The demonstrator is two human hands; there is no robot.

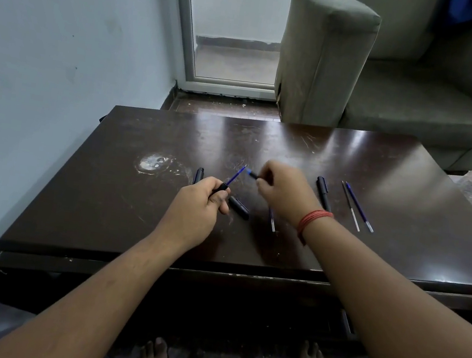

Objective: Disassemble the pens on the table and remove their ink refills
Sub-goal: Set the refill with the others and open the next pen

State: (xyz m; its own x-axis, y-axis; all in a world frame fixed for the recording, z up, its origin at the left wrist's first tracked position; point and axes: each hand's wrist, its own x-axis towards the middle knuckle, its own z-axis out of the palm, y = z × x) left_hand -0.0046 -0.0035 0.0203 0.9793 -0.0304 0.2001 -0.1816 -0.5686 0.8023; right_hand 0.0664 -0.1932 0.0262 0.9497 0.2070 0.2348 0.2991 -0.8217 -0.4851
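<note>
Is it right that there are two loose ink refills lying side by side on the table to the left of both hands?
Not quite. The head view shows the two loose ink refills lying side by side on the table, but they are to the right of both hands, beyond the right hand, not to the left. The left hand is far from them.

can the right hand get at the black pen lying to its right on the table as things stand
Probably not straight away: the right hand already pinches a small black piece with a blue end. The long black pen lies uncovered on the dark wooden table just beside that wrist, so the path is free.
</note>
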